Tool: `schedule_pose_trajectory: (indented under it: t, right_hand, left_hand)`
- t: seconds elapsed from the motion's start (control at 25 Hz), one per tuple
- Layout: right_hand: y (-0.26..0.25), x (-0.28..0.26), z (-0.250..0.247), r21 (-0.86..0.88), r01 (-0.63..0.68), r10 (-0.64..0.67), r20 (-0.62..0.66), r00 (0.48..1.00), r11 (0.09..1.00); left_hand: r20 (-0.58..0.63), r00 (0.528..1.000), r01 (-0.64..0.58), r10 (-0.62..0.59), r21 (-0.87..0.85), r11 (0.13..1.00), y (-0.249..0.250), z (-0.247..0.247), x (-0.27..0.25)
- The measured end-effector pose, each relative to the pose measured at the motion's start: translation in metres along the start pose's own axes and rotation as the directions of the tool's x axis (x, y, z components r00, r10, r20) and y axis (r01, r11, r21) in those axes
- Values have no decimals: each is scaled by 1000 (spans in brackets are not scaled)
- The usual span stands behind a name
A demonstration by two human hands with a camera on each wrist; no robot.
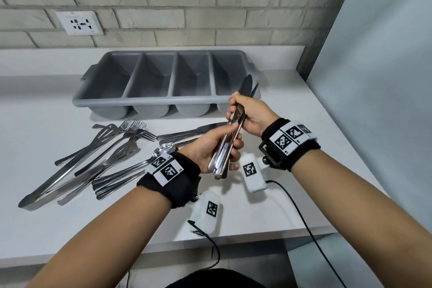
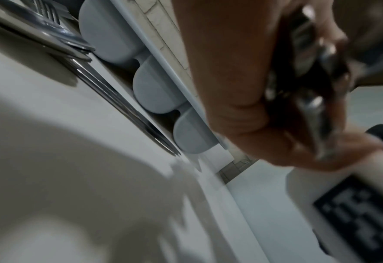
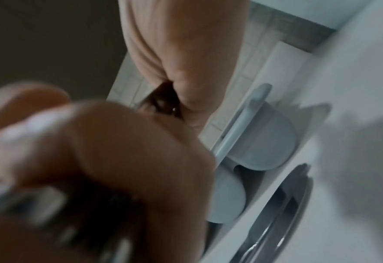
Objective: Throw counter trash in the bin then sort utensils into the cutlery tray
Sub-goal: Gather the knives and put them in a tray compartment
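Observation:
A grey four-compartment cutlery tray (image 1: 121, 101) stands empty at the back of the white counter. In front of its right end both hands hold one bundle of steel knives (image 1: 230, 138), blades pointing up toward the rightmost compartment. My left hand (image 1: 217, 147) grips the handle ends from below. My right hand (image 1: 245, 112) pinches the bundle higher up, near the blades. In the left wrist view the left hand (image 2: 253, 110) curls round the blurred handles (image 2: 314, 106), beside the tray (image 2: 156, 89). The right wrist view shows the right hand (image 3: 181, 53) and the tray (image 3: 266, 138).
Loose utensils lie left of the hands: forks (image 1: 138, 127), slotted spatulas (image 1: 126, 149), long tongs (image 1: 53, 184), a spoon (image 1: 164, 148) and more knives (image 1: 187, 133). A grey wall (image 1: 374, 77) bounds the counter on the right. Cables hang off the front edge.

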State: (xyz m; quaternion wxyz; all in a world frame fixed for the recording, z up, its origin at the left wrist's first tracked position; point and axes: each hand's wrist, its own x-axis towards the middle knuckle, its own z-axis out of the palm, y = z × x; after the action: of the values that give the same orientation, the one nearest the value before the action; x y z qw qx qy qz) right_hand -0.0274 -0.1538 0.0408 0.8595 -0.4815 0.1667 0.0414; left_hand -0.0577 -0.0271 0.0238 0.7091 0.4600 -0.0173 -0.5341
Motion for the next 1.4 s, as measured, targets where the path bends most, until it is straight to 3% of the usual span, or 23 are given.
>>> schedule_pose_trajectory:
  t: [0.16, 0.28, 0.36, 0.44, 0.52, 0.56, 0.64, 0.76, 0.92, 1.2, 1.4]
  right_hand:
    - [10, 1, 2, -102, 21, -16, 47, 999, 995]
    - [14, 11, -12, -454, 93, -68, 71, 995, 886]
    - [21, 24, -24, -740, 179, -156, 101, 983, 649]
    - [30, 41, -34, -931, 234, -151, 198, 969, 280]
    - [41, 57, -33, -960, 267, -21, 269, 963, -86]
    - [46, 64, -28, -927, 303, 33, 304, 952, -220]
    - [57, 72, -18, -873, 340, 94, 328, 940, -349]
    - [68, 79, -13, -873, 274, 111, 251, 962, -403]
    - [69, 80, -19, -909, 178, 99, 152, 983, -377]
    - [72, 62, -20, -850, 64, 47, 47, 998, -523]
    - [62, 50, -37, -872, 109, 68, 88, 994, -477]
  left_hand:
    - [-248, 964, -16, 96, 303, 953, -2, -2, -7]
    - [-470, 851, -68, 235, 345, 936, -1, -19, -17]
    - [-573, 765, -75, 293, 373, 925, 0, -36, -26]
    - [-619, 710, -55, 336, 426, 903, 0, -51, -34]
    - [-628, 679, -28, 379, 495, 869, -1, -64, -40]
    - [-622, 678, -14, 391, 521, 853, -3, -69, -42]
    - [-610, 690, 7, 389, 544, 839, -6, -76, -45]
    - [-622, 692, 32, 366, 533, 846, -10, -82, -46]
    - [-620, 698, 60, 359, 550, 833, -9, -87, -44]
    - [-581, 717, 70, 385, 610, 790, -8, -85, -38]
    - [-536, 724, 104, 435, 707, 699, -9, -80, -31]
